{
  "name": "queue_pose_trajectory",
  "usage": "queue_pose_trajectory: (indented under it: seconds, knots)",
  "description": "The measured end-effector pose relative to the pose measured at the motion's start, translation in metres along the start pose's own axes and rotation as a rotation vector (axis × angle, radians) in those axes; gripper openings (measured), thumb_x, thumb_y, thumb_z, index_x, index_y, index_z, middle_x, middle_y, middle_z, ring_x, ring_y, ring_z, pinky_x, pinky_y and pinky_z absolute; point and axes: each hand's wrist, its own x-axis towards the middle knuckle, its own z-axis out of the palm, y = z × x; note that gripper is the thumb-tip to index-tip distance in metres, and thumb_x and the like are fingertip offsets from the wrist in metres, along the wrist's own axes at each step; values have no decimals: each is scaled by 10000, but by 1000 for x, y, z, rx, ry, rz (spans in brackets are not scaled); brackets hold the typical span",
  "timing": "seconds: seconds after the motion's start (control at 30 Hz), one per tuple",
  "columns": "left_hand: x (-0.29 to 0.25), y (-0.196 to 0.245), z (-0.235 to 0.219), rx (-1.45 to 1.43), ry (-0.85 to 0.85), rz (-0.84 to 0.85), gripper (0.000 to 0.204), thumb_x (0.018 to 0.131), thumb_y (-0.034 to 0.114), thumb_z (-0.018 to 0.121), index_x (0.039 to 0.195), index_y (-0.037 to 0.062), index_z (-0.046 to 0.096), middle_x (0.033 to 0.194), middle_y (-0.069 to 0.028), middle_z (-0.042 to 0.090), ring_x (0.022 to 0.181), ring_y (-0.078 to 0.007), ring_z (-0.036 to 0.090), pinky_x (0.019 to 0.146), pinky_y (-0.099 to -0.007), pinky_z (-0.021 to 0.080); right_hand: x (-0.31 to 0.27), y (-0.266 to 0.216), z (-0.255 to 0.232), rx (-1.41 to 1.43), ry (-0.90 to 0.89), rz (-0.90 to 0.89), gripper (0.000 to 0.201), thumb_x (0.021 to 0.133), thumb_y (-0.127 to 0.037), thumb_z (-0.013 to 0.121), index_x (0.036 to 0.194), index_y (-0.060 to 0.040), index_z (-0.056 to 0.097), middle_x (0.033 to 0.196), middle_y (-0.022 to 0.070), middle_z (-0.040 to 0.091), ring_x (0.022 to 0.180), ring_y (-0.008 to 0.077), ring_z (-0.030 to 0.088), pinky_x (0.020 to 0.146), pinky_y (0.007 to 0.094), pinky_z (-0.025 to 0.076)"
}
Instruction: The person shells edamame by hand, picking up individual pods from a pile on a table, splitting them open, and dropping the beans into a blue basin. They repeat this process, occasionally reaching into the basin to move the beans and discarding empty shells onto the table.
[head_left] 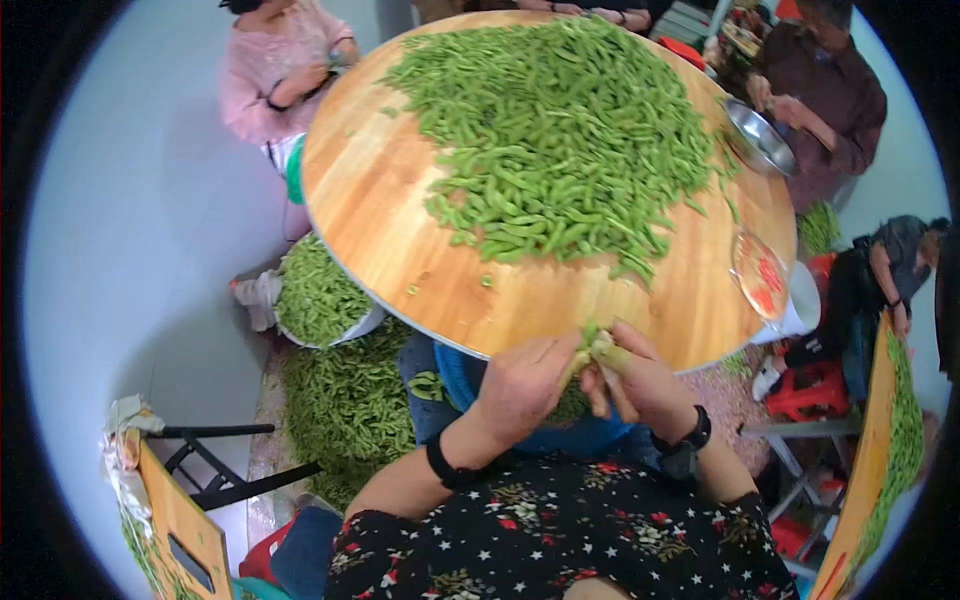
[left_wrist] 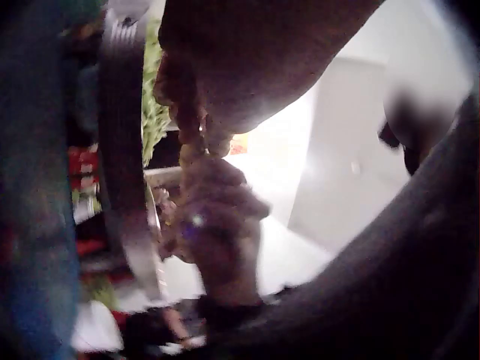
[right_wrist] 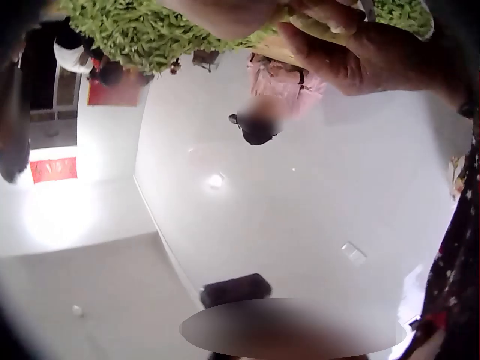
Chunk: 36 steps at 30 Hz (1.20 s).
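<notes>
Both hands meet just off the near edge of the round wooden desk (head_left: 400, 230), at about 6 o'clock of it. The left hand (head_left: 520, 385) and the right hand (head_left: 640, 385) share one green pod (head_left: 595, 345): each grip is pinching it, the left fingers curled on its left end, the right thumb and fingers closed on its right end. The pod sits between the two hands, above the blue basin (head_left: 470, 375) that rests in the person's lap and holds a few more pods.

A large heap of pods (head_left: 560, 130) covers the desk from its middle out toward 12 and 2 o'clock, with loose beans scattered near 6 o'clock. A metal bowl (head_left: 760, 140) stands on the rim at 3 o'clock, and a clear plate (head_left: 760, 275) overhangs the rim at 4 o'clock. Below the desk at 8 o'clock stands a white tub of pods (head_left: 315, 295), with more pods piled on the floor (head_left: 345, 410) beside it. A seated person in pink (head_left: 280, 65) is at 11 o'clock, another in dark red (head_left: 830, 100) at 2 o'clock.
</notes>
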Motion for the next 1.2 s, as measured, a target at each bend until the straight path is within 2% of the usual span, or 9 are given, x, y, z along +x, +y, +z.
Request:
queue_pose_trajectory:
  seconds: [0.33, 0.4, 0.5, 0.57, 0.67, 0.8, 0.93, 1.1, 1.2]
  knots:
    - [2, 0, 21, -107, 93, -115, 208, 809, 65, 598, 1007, 2, 595, 753, -149, 619, 661, -284, 629, 600, -348, 503, -4, 3, 1, -133, 0, -115, 115, 973, -172, 420, 954, -74, 478, 682, 21, 544, 430, 93, 485, 357, 231, 354]
    - [5, 2, 20, -323, 40, -384, 171, 826, 44, 534, 982, -9, 582, 786, -193, 613, 737, -365, 612, 624, -396, 491, -6, 6, -5, -114, 11, -132, 122, 974, -185, 424, 952, -79, 481, 681, 13, 542, 420, 84, 469, 348, 227, 339]
    - [6, -5, 25, -324, -51, -390, 188, 832, 26, 514, 1004, -4, 583, 807, -205, 620, 759, -374, 616, 654, -414, 487, -3, 10, -21, -161, 23, -61, 131, 950, -200, 487, 938, -70, 489, 671, 34, 537, 476, 124, 506, 396, 258, 375]
    - [6, -3, 26, -238, -83, -335, 193, 851, 21, 506, 1025, -6, 582, 791, -173, 622, 743, -329, 623, 661, -383, 493, 4, 27, -37, -680, 209, -490, 182, 898, -196, 574, 930, -38, 490, 689, 91, 523, 576, 196, 550, 486, 317, 423]
    - [9, 1, 30, -116, -93, -166, 207, 865, 10, 501, 1057, -8, 577, 818, -166, 622, 766, -318, 625, 691, -364, 496, -4, 15, -29, -756, 323, -738, 251, 826, -171, 649, 922, -6, 486, 735, 151, 506, 665, 285, 561, 574, 375, 443]
    - [9, 16, 26, -50, -186, -95, 344, 775, -86, 515, 1114, -29, 529, 1024, -254, 583, 929, -414, 577, 794, -431, 481, 6, 27, -31, -858, 320, -786, 254, 793, -134, 654, 928, 8, 492, 785, 177, 519, 680, 322, 564, 587, 383, 454]
    - [2, 14, 32, 8, -193, -46, 321, 802, -57, 522, 1122, -32, 524, 1006, -261, 588, 919, -414, 586, 791, -426, 487, 14, 36, -34, -901, 333, -828, 261, 788, -106, 639, 1014, -19, 542, 757, 129, 542, 696, 274, 590, 625, 368, 471]
    - [11, 15, 22, -123, -153, -247, 203, 854, 12, 556, 1055, -16, 579, 864, -192, 638, 776, -323, 646, 681, -355, 504, 8, 23, -39, -617, 218, -655, 210, 784, -78, 591, 958, 4, 507, 838, 206, 553, 783, 384, 575, 656, 414, 454]
    - [10, 5, 23, -61, -132, -160, 177, 850, 13, 550, 1018, -17, 596, 821, -173, 635, 747, -290, 644, 668, -333, 499, 7, 22, -36, -680, 230, -735, 181, 790, -84, 593, 938, -5, 525, 825, 203, 556, 784, 371, 577, 651, 395, 451]
